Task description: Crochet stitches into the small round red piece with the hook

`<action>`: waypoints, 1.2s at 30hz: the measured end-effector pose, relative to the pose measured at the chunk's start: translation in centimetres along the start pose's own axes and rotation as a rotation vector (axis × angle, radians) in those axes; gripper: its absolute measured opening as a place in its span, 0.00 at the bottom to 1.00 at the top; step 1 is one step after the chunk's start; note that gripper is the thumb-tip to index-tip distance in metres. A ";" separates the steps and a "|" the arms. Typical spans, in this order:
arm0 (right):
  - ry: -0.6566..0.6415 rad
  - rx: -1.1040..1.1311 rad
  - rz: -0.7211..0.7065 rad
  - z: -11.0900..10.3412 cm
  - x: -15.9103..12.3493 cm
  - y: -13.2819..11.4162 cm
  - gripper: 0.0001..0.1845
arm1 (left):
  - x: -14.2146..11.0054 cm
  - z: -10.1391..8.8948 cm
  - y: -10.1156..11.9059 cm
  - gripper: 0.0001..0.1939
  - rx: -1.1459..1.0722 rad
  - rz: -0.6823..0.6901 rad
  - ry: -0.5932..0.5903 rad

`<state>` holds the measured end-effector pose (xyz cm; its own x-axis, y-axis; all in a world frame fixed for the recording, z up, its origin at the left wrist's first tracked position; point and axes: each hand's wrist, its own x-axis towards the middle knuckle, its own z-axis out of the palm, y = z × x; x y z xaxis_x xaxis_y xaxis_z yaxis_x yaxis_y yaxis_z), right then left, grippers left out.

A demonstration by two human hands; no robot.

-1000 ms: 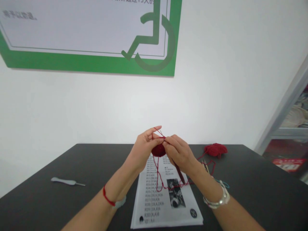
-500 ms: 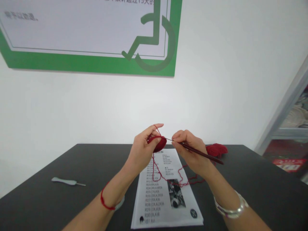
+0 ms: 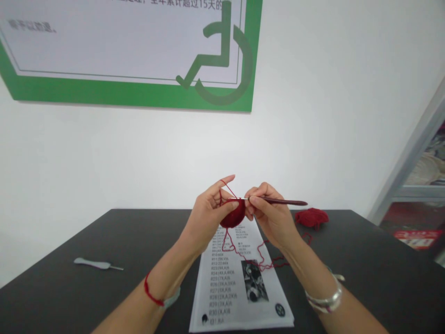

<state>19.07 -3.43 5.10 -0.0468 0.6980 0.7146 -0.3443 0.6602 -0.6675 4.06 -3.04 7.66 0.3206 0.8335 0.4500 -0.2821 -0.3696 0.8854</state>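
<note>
Crocheting is done above the printed sheet (image 3: pixel 239 313): red piece (image 3: pixel 235 217) pinched by left fingers (image 3: pixel 224 212), hook (image 3: pixel 285 202) gripped by right fingers (image 3: pixel 263 207). Yarn (image 3: pixel 229 189) should be tensioned evenly; exact hook placement can't be made out.

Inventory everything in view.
wall: 1, white, behind
sign: 1, green/white, on wall
shelving: 1, grey, right edge
table: 1, black, below
printed sheets: count unclear, white, table centre
slim tool: 1, pale, table left
yarn bundle: 1, red, table right
loose yarn: uncountable, red, over sheets
crocheted piece: 1, red, centre
hook: 1, maroon handle, centre
wristbands: 2, red, pale, left wrist
bangles: count unclear, silver, right wrist
left hand: 1, on piece
right hand: 1, on hook
</note>
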 end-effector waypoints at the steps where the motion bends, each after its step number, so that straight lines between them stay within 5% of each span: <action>1: 0.016 -0.074 -0.064 0.1 -0.2 0.5 0.07 | -0.1 0.2 0.0 0.31 -0.047 -0.026 0.000; 5: -0.015 -0.617 -0.487 -0.4 -1.1 2.4 0.09 | -0.1 0.4 -0.4 0.33 -0.223 -0.150 -0.002; 8: -0.082 -0.697 -0.636 -1.0 -1.2 3.1 0.11 | 0.2 -0.1 -0.7 0.32 -0.312 -0.244 -0.041; 10: -0.086 -0.605 -0.569 -1.1 -0.8 2.8 0.10 | 0.6 -0.6 -0.8 0.31 -0.325 -0.279 -0.055; 14: -0.095 -0.169 -0.220 -1.2 0.0 1.2 0.06 | 0.9 -1.4 -0.4 0.29 -0.329 -0.263 -0.077; 30: -0.225 -0.125 -0.027 -2.6 -0.2 -2.5 0.08 | 0.9 -2.6 0.4 0.22 -0.232 -0.360 -0.251; 36: -0.260 0.082 0.137 -3.0 0.2 -2.6 0.07 | 0.8 -2.6 0.8 0.20 -0.142 -0.364 -0.344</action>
<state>22.81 -4.17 6.36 -0.3330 0.6772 0.6561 -0.3923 0.5332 -0.7495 1.71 -1.62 8.40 0.6930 0.7052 0.1496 -0.2090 -0.0020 0.9779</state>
